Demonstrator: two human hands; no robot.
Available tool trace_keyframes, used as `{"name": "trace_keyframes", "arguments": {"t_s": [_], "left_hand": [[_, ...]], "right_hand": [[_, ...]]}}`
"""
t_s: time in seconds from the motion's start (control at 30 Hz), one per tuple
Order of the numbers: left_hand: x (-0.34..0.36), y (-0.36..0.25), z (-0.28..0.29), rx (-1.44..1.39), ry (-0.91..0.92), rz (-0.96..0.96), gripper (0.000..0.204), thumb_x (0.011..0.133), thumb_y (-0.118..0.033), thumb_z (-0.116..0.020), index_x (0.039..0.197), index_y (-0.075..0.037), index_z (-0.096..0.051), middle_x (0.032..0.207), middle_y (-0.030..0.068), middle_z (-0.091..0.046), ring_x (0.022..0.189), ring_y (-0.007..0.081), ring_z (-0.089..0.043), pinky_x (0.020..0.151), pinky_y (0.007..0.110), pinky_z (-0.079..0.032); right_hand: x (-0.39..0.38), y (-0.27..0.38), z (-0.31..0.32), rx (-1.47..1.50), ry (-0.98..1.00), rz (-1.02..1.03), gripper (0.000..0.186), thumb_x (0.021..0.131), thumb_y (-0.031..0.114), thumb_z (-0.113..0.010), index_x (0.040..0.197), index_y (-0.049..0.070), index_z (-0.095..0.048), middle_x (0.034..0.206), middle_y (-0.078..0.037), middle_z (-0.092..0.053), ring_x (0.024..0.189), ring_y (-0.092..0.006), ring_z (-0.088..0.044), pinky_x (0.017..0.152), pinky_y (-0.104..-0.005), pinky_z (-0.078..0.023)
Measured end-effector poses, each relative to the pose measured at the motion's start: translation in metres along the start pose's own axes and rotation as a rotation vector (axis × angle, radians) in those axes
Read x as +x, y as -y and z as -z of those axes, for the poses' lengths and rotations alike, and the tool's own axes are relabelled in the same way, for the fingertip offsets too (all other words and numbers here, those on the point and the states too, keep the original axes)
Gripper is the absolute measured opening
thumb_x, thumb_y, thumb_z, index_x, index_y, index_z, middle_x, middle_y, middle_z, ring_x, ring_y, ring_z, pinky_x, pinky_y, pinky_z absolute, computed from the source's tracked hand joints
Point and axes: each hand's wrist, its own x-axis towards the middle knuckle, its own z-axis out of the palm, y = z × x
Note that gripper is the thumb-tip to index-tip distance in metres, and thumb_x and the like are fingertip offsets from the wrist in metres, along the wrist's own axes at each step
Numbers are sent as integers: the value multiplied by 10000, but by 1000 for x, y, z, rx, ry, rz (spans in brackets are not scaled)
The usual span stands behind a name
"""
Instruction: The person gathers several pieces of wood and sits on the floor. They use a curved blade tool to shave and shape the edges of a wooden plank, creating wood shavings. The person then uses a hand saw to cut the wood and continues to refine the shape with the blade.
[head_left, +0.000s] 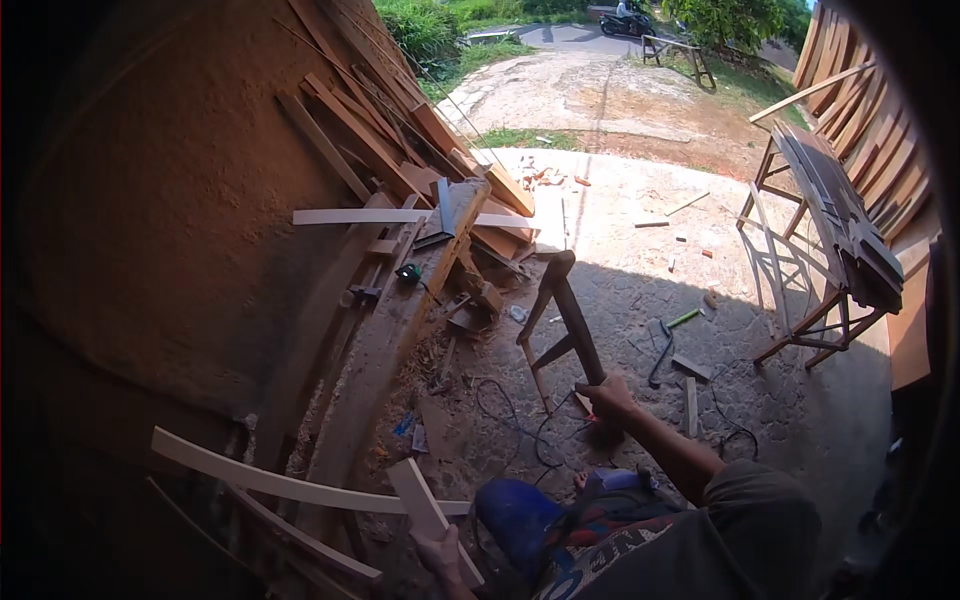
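Observation:
My right hand [608, 398] is closed around the lower end of a dark wooden frame saw [574, 318], raised over the floor in front of me. The saw has a crosspiece between its two sides; I cannot make out its blade. Low on the left, my left hand [440, 556] grips a short pale board [425, 500], tilted up beside my knee. This board crosses a long pale wood strip [290, 486] that lies over the near end of the heavy timber bench [385, 345].
A metal square [443, 210] and a green-black tape measure [408, 272] rest on the bench. Timber planks [350, 120] lean against the left wall. A green-handled hammer [684, 319], offcuts and cables [510, 400] lie on the floor. At right stands a trestle [825, 200] stacked with boards.

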Motion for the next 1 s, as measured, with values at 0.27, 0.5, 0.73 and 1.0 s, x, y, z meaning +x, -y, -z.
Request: {"name": "trace_keyframes", "arguments": {"t_s": [0.27, 0.5, 0.73, 1.0], "left_hand": [[263, -58, -67, 335, 267, -284, 612, 668, -292, -805, 1191, -77, -571, 1115, 227, -661, 1040, 432, -645, 874, 526, -511], [477, -78, -140, 438, 434, -708, 791, 715, -295, -828, 1361, -43, -448, 1325, 248, -556, 1289, 425, -506, 1061, 514, -417], [560, -114, -179, 502, 479, -875, 882, 755, -404, -797, 1448, -43, -388, 1572, 217, -351, 1476, 409, -288, 1198, 536, -252], [468, -100, -102, 247, 763, -1001, 538, 809, -464, -769, 1137, -67, -615, 1129, 139, -641, 984, 349, -605, 863, 489, -484]], "right_hand": [[66, 3, -69, 109, -127, -44, 277, 841, 235, -796, 836, 67, -576, 585, 18, -513, 458, -96, -505, 401, -283, -388], [125, 14, -161, 75, -370, -25, 289, 860, 275, -785, 843, 88, -565, 635, 11, -537, 489, -98, -513, 435, -292, -404], [151, 37, -212, 20, -481, -168, 268, 863, 261, -780, 910, 65, -604, 683, 5, -568, 569, -91, -528, 505, -291, -434], [167, 52, -235, -59, -470, -162, 345, 898, 294, -737, 1045, 21, -585, 735, -50, -593, 557, -145, -584, 490, -316, -483]]}}
